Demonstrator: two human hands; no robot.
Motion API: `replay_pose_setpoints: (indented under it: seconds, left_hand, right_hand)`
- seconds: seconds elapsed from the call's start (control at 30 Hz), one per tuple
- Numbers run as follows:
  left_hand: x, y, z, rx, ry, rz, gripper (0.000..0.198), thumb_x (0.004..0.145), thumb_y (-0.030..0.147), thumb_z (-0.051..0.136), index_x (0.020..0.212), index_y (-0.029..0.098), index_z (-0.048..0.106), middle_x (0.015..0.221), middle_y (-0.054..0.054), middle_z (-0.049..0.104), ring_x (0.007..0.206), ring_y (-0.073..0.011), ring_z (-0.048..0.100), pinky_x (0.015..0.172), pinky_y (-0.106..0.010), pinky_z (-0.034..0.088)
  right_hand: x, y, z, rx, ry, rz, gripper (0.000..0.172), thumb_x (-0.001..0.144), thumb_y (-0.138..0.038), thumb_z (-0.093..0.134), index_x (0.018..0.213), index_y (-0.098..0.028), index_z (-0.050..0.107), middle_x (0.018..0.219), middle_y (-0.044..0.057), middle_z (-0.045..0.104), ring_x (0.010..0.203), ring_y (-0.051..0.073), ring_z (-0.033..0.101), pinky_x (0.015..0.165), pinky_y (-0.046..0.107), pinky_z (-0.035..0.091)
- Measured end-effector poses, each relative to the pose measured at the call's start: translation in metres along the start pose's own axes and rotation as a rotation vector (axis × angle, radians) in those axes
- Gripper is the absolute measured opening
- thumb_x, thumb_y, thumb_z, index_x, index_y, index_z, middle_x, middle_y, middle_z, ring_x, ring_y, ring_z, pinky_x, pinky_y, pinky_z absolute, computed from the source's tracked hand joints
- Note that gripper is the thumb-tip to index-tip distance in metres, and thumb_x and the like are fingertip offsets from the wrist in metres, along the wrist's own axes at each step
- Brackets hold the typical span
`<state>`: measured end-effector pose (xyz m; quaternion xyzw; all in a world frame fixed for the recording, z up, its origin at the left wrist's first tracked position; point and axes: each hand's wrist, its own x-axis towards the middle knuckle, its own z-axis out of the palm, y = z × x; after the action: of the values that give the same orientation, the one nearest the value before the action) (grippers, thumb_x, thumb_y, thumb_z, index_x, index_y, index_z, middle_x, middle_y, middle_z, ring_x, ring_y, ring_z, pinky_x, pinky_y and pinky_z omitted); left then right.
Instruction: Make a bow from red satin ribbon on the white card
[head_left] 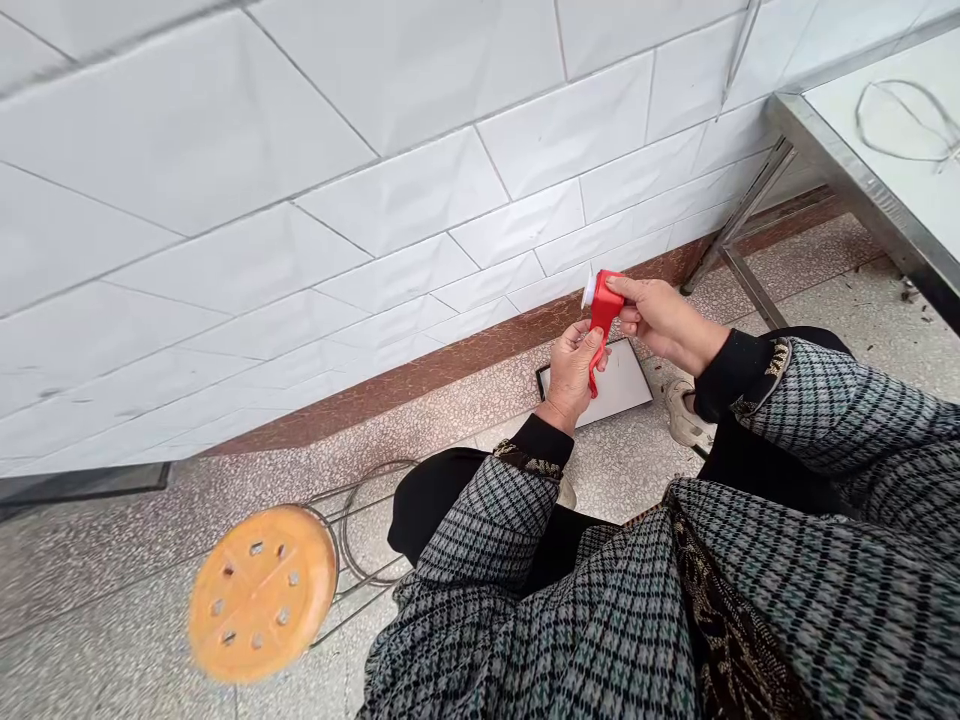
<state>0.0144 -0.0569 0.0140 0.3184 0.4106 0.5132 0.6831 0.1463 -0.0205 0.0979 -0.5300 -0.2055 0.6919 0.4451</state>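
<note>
A red plastic piece with a white suction cup (604,300) is held between both hands in front of the tiled wall. My left hand (571,372) is closed on its narrow lower end, with the thumb on top. Around its wider upper part, my right hand (660,318) is closed, thumb pressed on the red surface. The white cup faces left, toward the wall. Below the hands, a pale rectangular board with a dark edge (626,378) lies on the floor, partly hidden by my left hand.
An orange round stool (262,592) with metal legs lies at the lower left. White wall tiles (420,200) run across the top, above a brown skirting. A metal-framed table (877,185) stands at the right with a wire loop (870,145) on it.
</note>
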Motion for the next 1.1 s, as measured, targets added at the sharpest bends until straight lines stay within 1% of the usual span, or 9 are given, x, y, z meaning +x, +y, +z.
replay_pose_setpoints:
  seconds: [0.13,0.23,0.37,0.43,0.53,0.63,0.73,0.93,1.1]
  left_hand:
    - [-0.003,0.0,-0.004,0.141,-0.074,0.01,0.043,0.073,0.055,0.085,0.077,0.016,0.066,0.056,0.004,0.055,0.047,-0.0048,0.043,0.048,-0.021,0.03]
    - [-0.002,-0.001,-0.007,0.189,-0.074,0.003,0.043,0.074,0.056,0.083,0.074,0.016,0.066,0.056,0.004,0.052,0.048,-0.0044,0.04,0.048,-0.021,0.028]
    - [0.005,-0.003,-0.012,0.196,-0.038,0.003,0.042,0.072,0.051,0.087,0.089,0.017,0.069,0.057,0.006,0.052,0.047,-0.0047,0.039,0.046,-0.021,0.027]
    - [0.009,-0.001,-0.015,0.185,-0.045,0.029,0.051,0.071,0.047,0.089,0.109,0.02,0.069,0.058,0.007,0.054,0.046,-0.0058,0.04,0.046,-0.022,0.03]
    - [0.016,0.005,-0.021,0.19,-0.119,0.083,0.067,0.068,0.041,0.093,0.127,0.025,0.067,0.07,0.004,0.065,0.058,-0.0099,0.055,0.057,-0.025,0.044]
    - [0.021,0.007,-0.027,0.217,-0.198,0.13,0.07,0.059,0.04,0.097,0.121,0.024,0.07,0.09,0.0,0.074,0.079,-0.014,0.065,0.073,-0.027,0.052]
    - [0.022,0.005,-0.03,0.205,-0.196,0.156,0.067,0.053,0.042,0.1,0.108,0.02,0.071,0.091,0.0,0.073,0.08,-0.0124,0.064,0.073,-0.024,0.051]
    - [0.015,0.005,-0.019,0.061,-0.109,0.077,0.055,0.061,0.054,0.094,0.087,0.021,0.059,0.056,0.009,0.052,0.044,-0.0045,0.04,0.046,-0.022,0.032]
    - [0.01,0.005,-0.007,0.045,-0.068,0.084,0.053,0.067,0.057,0.09,0.084,0.021,0.056,0.052,0.01,0.049,0.043,-0.0048,0.039,0.045,-0.022,0.031]
  right_hand:
    - [0.005,-0.008,-0.003,0.014,-0.006,0.02,0.027,0.101,-0.016,0.061,0.075,-0.015,0.057,0.054,-0.006,0.046,0.043,0.004,0.026,0.041,0.018,0.025]
    - [0.005,-0.009,-0.004,0.044,-0.035,0.06,0.024,0.102,-0.015,0.058,0.078,-0.015,0.058,0.055,-0.006,0.046,0.041,0.003,0.024,0.038,0.016,0.024]
    - [0.005,-0.009,-0.003,0.059,-0.084,0.175,0.022,0.102,-0.013,0.056,0.08,-0.015,0.057,0.054,-0.006,0.044,0.039,0.002,0.021,0.035,0.014,0.021]
    - [0.006,-0.01,-0.003,0.054,-0.098,0.228,0.021,0.102,-0.013,0.055,0.081,-0.015,0.057,0.054,-0.006,0.044,0.038,0.002,0.02,0.033,0.013,0.021]
    - [0.006,-0.013,-0.005,0.044,-0.154,0.313,0.02,0.101,-0.013,0.054,0.082,-0.016,0.056,0.054,-0.006,0.044,0.037,0.002,0.019,0.031,0.012,0.02]
    - [0.004,-0.016,-0.008,0.024,-0.248,0.412,0.018,0.101,-0.014,0.054,0.083,-0.016,0.056,0.054,-0.007,0.044,0.037,0.001,0.017,0.03,0.011,0.02]
    - [0.001,-0.016,-0.011,0.015,-0.303,0.449,0.018,0.102,-0.018,0.056,0.084,-0.016,0.057,0.055,-0.007,0.043,0.038,0.001,0.017,0.031,0.011,0.02]
    - [-0.009,0.0,-0.006,-0.045,-0.308,0.166,0.024,0.096,-0.033,0.075,0.084,-0.017,0.062,0.055,-0.007,0.044,0.042,0.003,0.026,0.036,0.015,0.026]
    - [-0.011,0.012,0.002,-0.213,-0.166,-0.052,0.03,0.096,-0.021,0.072,0.07,-0.017,0.059,0.048,-0.006,0.043,0.043,0.005,0.032,0.04,0.017,0.027]
